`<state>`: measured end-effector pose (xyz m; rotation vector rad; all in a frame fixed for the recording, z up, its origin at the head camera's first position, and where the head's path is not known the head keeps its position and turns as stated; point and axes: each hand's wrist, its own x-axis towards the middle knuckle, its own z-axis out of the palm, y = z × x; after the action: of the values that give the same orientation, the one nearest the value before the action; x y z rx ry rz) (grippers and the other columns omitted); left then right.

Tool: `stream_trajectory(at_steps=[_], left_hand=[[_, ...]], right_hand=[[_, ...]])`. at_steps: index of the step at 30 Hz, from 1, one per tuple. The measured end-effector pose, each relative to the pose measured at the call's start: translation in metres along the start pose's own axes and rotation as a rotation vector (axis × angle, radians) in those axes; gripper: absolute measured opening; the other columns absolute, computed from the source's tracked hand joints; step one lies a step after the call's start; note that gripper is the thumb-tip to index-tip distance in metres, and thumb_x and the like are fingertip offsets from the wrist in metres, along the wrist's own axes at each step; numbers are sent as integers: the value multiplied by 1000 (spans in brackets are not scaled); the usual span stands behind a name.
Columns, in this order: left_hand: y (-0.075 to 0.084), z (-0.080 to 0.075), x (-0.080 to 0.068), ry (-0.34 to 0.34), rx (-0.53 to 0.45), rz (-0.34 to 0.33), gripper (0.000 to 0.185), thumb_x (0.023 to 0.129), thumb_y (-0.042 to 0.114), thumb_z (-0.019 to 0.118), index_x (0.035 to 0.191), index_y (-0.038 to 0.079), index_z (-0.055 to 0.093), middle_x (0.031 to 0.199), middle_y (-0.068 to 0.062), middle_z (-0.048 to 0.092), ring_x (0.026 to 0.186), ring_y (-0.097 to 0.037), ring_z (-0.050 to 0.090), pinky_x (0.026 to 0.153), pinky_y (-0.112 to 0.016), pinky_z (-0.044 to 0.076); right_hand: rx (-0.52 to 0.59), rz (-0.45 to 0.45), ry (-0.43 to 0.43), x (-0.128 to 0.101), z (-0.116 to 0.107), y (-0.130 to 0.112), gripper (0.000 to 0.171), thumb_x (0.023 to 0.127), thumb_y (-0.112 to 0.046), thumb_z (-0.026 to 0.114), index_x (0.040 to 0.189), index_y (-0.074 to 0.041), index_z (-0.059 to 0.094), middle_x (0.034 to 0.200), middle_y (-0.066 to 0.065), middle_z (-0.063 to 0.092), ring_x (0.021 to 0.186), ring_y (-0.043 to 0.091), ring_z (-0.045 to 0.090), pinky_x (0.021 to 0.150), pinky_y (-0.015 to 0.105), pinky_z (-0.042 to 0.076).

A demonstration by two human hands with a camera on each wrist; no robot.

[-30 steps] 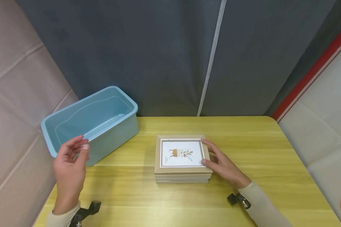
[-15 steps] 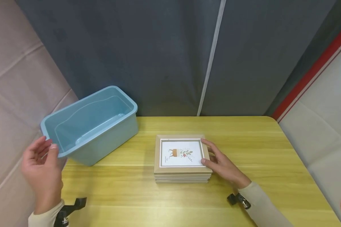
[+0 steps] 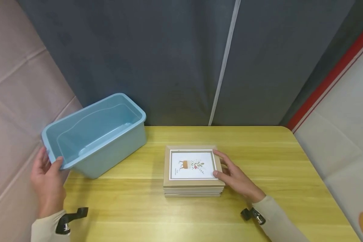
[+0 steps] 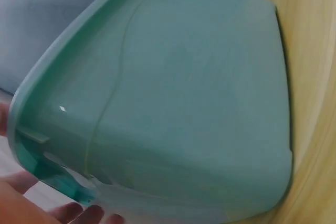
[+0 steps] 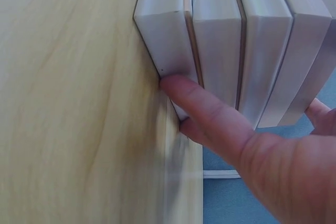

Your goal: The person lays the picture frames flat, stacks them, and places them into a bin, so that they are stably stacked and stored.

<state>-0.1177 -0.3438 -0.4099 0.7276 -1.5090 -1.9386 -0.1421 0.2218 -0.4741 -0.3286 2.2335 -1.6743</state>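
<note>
A light blue plastic bin (image 3: 115, 146) stands at the left of the table, with nothing inside it. My left hand (image 3: 49, 183) grips its near left corner, thumb over the rim and fingers beneath. The left wrist view shows those fingers (image 4: 90, 214) under the edge, close to the bin's end wall (image 4: 199, 87). Mid-table lies a stack of picture frames (image 3: 193, 183), the top one showing a flower-pot print. My right hand (image 3: 239, 179) rests against the right side of the stack. In the right wrist view, a straight finger (image 5: 205, 103) touches the lowest frame (image 5: 165, 40).
The wooden table (image 3: 260, 151) carries the bin and the frames. A dark grey curtain (image 3: 157, 60) hangs behind its back edge, and a pale fabric wall (image 3: 15, 101) stands close by the bin on the left. Each wrist wears a black camera mount.
My left hand moved left from in front of the bin, then took hold of its near left rim. The right hand stayed at the frames.
</note>
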Motion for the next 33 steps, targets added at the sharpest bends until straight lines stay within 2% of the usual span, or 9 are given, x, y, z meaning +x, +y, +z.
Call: stream_trajectory(at_steps=[2,5,9,16,21,28,33], left_hand=[[-2,1,2,-44,-39,-21,66,103,-3,59,159,30,49,172,-2,36,147,-17,44,72,-9,56],[-5,1,2,-88,-33,-37,69,104,-4,55,160,35,46,175,-1,28,151,-19,40,65,-11,57],[-6,1,2,-100,23,-28,71,103,-5,50,161,37,43,176,2,24,151,-22,36,60,-13,55],[-6,1,2,-141,172,-1,76,101,-2,48,166,35,33,178,0,14,156,-28,26,61,-9,52],[-6,5,-1,-168,205,-24,76,102,-1,51,166,35,29,176,-6,15,148,-27,33,59,-12,52],[-8,11,-11,-179,221,-32,75,103,0,53,166,34,30,173,-11,22,130,-15,44,60,-13,52],[-12,17,-23,-205,249,-20,75,104,5,54,167,36,27,175,-11,18,144,-27,38,66,-12,54]], right_hand=[[0,0,2,0,0,1,71,106,-35,65,163,-49,25,165,23,33,146,55,43,108,59,50],[-1,2,3,0,0,1,71,106,-36,64,163,-50,25,166,23,32,146,55,43,108,60,50],[-7,-5,0,1,0,1,71,106,-36,64,163,-51,25,166,22,33,146,54,44,108,60,51],[-16,-22,0,0,1,1,71,106,-35,64,163,-50,25,166,23,33,146,54,44,108,58,51],[-35,-23,10,1,0,1,70,106,-36,64,163,-51,25,166,23,33,146,54,44,109,60,50],[-45,-27,11,2,-1,1,71,106,-35,64,163,-51,25,166,23,33,146,54,44,108,61,50],[-46,-24,12,2,-1,2,71,106,-35,64,163,-51,25,165,23,34,145,55,45,108,61,50]])
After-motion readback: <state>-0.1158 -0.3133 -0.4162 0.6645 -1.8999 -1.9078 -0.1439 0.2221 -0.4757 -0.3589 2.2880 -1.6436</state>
